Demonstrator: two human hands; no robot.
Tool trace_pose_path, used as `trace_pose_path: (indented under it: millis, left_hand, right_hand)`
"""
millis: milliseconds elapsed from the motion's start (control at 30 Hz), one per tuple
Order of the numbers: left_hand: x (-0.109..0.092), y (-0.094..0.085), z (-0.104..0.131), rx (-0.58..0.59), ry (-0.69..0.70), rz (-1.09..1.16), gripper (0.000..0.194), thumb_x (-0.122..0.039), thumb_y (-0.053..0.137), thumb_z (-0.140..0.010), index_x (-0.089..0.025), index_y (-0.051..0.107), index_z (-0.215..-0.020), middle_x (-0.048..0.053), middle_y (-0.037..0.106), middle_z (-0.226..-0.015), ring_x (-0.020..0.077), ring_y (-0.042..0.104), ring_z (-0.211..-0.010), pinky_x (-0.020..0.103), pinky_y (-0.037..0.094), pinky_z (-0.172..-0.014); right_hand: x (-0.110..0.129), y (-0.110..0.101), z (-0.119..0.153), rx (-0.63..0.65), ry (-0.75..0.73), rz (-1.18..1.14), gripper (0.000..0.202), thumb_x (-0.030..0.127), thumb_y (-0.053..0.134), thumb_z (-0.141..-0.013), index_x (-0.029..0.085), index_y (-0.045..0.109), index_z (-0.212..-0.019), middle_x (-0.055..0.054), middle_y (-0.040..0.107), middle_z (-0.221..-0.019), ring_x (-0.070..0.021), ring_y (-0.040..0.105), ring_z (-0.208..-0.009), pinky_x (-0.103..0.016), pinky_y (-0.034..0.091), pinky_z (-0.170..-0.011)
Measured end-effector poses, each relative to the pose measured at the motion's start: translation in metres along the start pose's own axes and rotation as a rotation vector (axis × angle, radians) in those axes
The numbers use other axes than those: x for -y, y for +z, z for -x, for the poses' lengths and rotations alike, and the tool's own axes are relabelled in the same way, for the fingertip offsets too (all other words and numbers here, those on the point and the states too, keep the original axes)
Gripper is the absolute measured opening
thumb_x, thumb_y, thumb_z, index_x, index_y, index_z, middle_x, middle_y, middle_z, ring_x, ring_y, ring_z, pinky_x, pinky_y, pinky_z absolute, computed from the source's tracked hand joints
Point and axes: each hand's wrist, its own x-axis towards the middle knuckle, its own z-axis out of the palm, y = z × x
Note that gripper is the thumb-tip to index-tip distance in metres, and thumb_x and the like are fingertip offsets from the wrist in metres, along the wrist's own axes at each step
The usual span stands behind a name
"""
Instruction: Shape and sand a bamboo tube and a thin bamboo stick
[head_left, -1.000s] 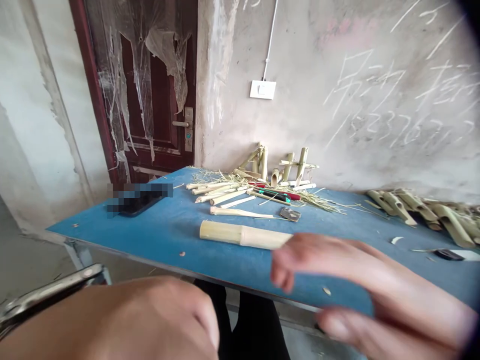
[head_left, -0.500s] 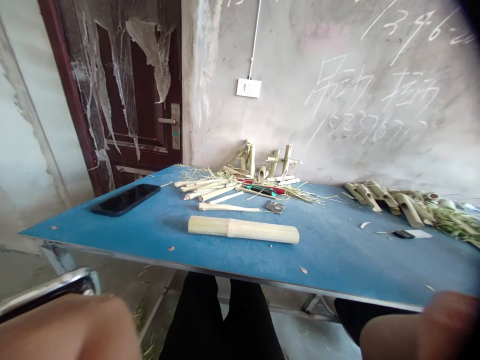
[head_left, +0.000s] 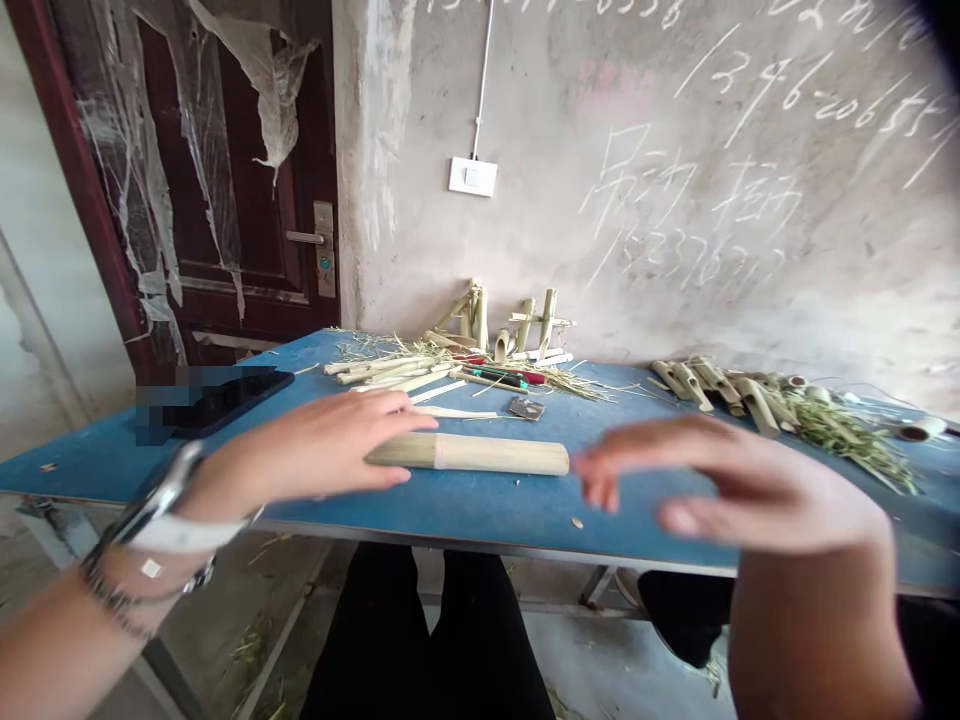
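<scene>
A thick pale bamboo tube (head_left: 502, 454) lies crosswise near the front edge of the blue table (head_left: 480, 510). Over its left end is my left hand (head_left: 322, 445), thumb and fingers spread apart around that end; whether they touch it is unclear. My right hand (head_left: 750, 480) hovers to the right of the tube's other end, slightly blurred, with its fingers apart and nothing in it. Behind the tube lie a thin bamboo strip (head_left: 457, 412) and a small dark square block (head_left: 526, 408).
Thin bamboo sticks (head_left: 390, 372), green and red tools (head_left: 496, 377) and small bamboo structures (head_left: 480, 315) stand or lie at the back. A black phone (head_left: 232, 400) is at left. Cut bamboo pieces (head_left: 720, 385) and shavings (head_left: 847, 425) lie at right.
Both hands have come up from the lower corners over the table, the left to the tube's left end and the right near its right end. The view has shifted slightly right.
</scene>
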Motion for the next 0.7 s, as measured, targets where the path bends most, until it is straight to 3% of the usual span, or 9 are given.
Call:
trace_pose_path:
  millis: [33, 100, 133, 200, 300, 400, 467, 567, 700]
  left_hand:
    - [0.0, -0.003, -0.012, 0.077, 0.033, 0.01, 0.065, -0.055, 0.06, -0.063, -0.026, 0.051, -0.121, 0.006, 0.057, -0.118, 0.0268, 0.051, -0.11, 0.033, 0.039, -0.088]
    - [0.0, -0.009, -0.037, 0.341, 0.122, 0.017, 0.067, -0.055, 0.063, -0.061, -0.028, 0.051, -0.121, 0.004, 0.052, -0.124, 0.0264, 0.049, -0.111, 0.032, 0.039, -0.088]
    - [0.0, -0.01, -0.048, 0.468, 0.133, 0.0, 0.071, -0.056, 0.064, -0.058, -0.027, 0.051, -0.121, 0.006, 0.051, -0.126, 0.027, 0.049, -0.11, 0.032, 0.04, -0.088]
    - [-0.002, -0.009, -0.066, 0.6, 0.148, -0.023, 0.075, -0.058, 0.064, -0.057, -0.023, 0.05, -0.122, 0.008, 0.051, -0.125, 0.027, 0.05, -0.108, 0.031, 0.04, -0.087]
    - [-0.006, 0.0, -0.079, 0.587, 0.191, -0.034, 0.065, -0.057, 0.061, -0.062, -0.023, 0.053, -0.117, 0.007, 0.054, -0.12, 0.0253, 0.052, -0.102, 0.03, 0.041, -0.084]
    - [-0.005, 0.011, -0.081, 0.487, 0.234, 0.018, 0.049, -0.053, 0.057, -0.068, -0.024, 0.058, -0.108, 0.004, 0.06, -0.109, 0.0225, 0.056, -0.093, 0.028, 0.042, -0.078]
    - [0.001, 0.017, -0.081, 0.449, 0.226, 0.078, 0.049, -0.052, 0.056, -0.07, -0.026, 0.056, -0.111, 0.003, 0.06, -0.109, 0.0216, 0.056, -0.095, 0.027, 0.042, -0.077]
    - [0.013, 0.02, -0.081, 0.431, 0.177, 0.122, 0.06, -0.056, 0.056, -0.068, -0.025, 0.05, -0.12, 0.004, 0.054, -0.12, 0.0225, 0.053, -0.102, 0.026, 0.041, -0.08]
    - [0.019, 0.022, -0.081, 0.423, 0.184, 0.136, 0.059, -0.059, 0.056, -0.068, -0.026, 0.053, -0.117, 0.003, 0.056, -0.118, 0.0219, 0.053, -0.101, 0.026, 0.041, -0.079]
  right_hand:
    - [-0.003, -0.01, -0.025, 0.006, 0.003, -0.001, 0.048, 0.055, 0.043, -0.08, 0.028, 0.056, -0.117, -0.004, 0.065, -0.096, -0.0191, 0.06, -0.087, -0.032, 0.048, -0.076]
    - [-0.02, -0.022, -0.071, -0.002, 0.065, 0.048, 0.046, 0.047, 0.041, -0.084, 0.024, 0.051, -0.123, -0.005, 0.065, -0.096, -0.018, 0.06, -0.085, -0.033, 0.047, -0.076]
    - [-0.033, -0.023, -0.09, 0.017, 0.158, 0.106, 0.045, 0.045, 0.043, -0.083, 0.024, 0.051, -0.123, -0.005, 0.066, -0.095, -0.0185, 0.06, -0.084, -0.033, 0.047, -0.076]
    - [-0.063, -0.017, -0.124, 0.119, 0.288, 0.197, 0.04, 0.037, 0.045, -0.083, 0.024, 0.055, -0.119, -0.005, 0.065, -0.102, -0.0195, 0.06, -0.088, -0.031, 0.047, -0.076]
    - [-0.106, 0.0, -0.167, 0.257, 0.354, 0.425, 0.036, 0.026, 0.047, -0.083, 0.026, 0.056, -0.118, -0.003, 0.06, -0.116, -0.0194, 0.058, -0.099, -0.027, 0.045, -0.083]
    - [-0.133, 0.017, -0.201, 0.261, 0.441, 0.523, 0.034, 0.024, 0.053, -0.081, 0.02, 0.058, -0.115, -0.01, 0.058, -0.117, -0.0258, 0.054, -0.105, -0.033, 0.043, -0.086]
    - [-0.143, 0.028, -0.218, 0.27, 0.479, 0.549, 0.031, 0.027, 0.053, -0.083, 0.018, 0.056, -0.112, -0.01, 0.056, -0.116, -0.0237, 0.054, -0.102, -0.036, 0.045, -0.084]
    - [-0.154, 0.04, -0.234, 0.305, 0.519, 0.574, 0.029, 0.032, 0.049, -0.087, 0.018, 0.053, -0.112, -0.007, 0.054, -0.114, -0.0177, 0.055, -0.095, -0.038, 0.047, -0.081]
    - [-0.164, 0.046, -0.237, 0.305, 0.546, 0.608, 0.03, 0.032, 0.049, -0.086, 0.017, 0.052, -0.112, -0.007, 0.054, -0.114, -0.0181, 0.055, -0.095, -0.038, 0.048, -0.08]
